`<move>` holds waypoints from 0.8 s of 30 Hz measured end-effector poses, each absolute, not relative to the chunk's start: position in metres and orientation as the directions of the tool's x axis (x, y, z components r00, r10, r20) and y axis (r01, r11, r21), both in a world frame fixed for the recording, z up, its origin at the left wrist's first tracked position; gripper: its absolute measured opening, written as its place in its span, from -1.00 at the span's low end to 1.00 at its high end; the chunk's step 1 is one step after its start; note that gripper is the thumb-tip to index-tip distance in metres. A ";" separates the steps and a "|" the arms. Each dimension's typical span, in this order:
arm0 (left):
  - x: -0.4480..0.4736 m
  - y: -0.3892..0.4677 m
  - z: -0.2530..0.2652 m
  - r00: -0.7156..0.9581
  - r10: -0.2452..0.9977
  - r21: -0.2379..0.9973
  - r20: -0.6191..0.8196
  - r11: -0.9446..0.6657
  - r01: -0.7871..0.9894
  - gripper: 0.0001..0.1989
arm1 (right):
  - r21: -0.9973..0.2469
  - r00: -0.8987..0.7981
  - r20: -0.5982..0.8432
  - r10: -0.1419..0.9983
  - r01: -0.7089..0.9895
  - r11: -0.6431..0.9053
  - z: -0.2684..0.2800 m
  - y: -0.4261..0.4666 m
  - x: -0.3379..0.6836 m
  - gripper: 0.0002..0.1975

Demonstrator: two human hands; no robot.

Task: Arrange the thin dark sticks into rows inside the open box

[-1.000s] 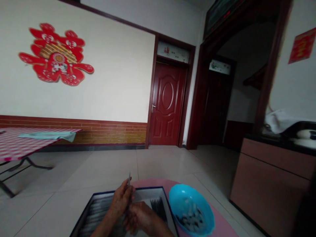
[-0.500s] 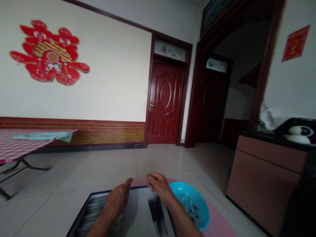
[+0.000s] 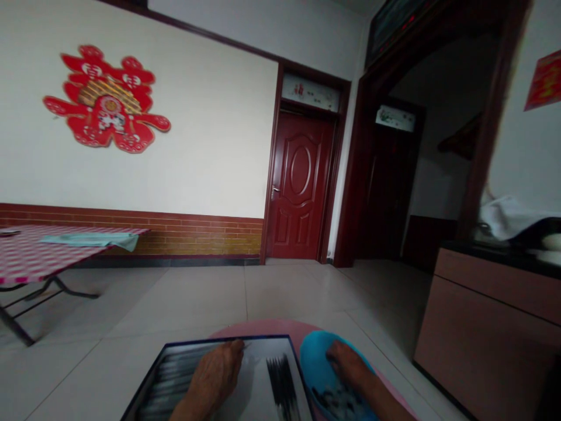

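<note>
My left hand (image 3: pixel 219 368) is above a shallow tray (image 3: pixel 228 338) with a dark blue rim. Its fingers pinch a thin, pointed sliver (image 3: pixel 248 344), too small to name. My right hand (image 3: pixel 348 361) reaches over a blue bowl (image 3: pixel 313 356) with its fingers curled; whatever they hold is hidden. In the bowl lie small dark and pale pieces (image 3: pixel 337 400), blurred. On the tray's white floor, between the hands, rests a row of thin black-ended sticks (image 3: pixel 283 380). Long greyish strips (image 3: pixel 175 374) fill the tray's left side, smeared by motion.
Tray and bowl stand on a round pink table (image 3: pixel 272 326). A folding table (image 3: pixel 52 257) with a checked cover and a pale green cloth (image 3: pixel 92 240) is at left. At right stands a brown cabinet (image 3: pixel 486 327). A red door (image 3: pixel 302 181) is behind.
My right hand has moved right and down, from beside my left hand to over the blue bowl. The left hand has shifted slightly lower. The whole view has turned a little left.
</note>
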State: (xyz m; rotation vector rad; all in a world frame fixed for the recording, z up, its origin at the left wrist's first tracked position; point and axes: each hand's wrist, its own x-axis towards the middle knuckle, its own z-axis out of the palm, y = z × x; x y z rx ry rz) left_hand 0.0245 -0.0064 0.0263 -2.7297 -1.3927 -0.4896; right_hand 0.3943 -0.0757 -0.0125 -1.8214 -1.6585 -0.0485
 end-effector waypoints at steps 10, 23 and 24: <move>0.024 -0.011 0.019 0.551 0.679 0.055 0.485 -0.653 0.756 -0.66 | -0.801 0.259 0.388 0.884 0.570 0.185 0.043 -0.052 0.328 -0.78; 0.018 -0.018 0.023 0.465 0.624 0.209 0.628 -0.711 0.672 -0.68 | -0.823 0.245 -0.100 0.964 -0.566 0.058 0.031 -0.035 0.170 -0.42; 0.018 -0.020 0.025 0.478 0.639 0.216 0.602 -0.707 0.674 -0.69 | -0.816 0.248 -0.113 0.962 -0.575 0.052 0.028 -0.035 0.169 -0.41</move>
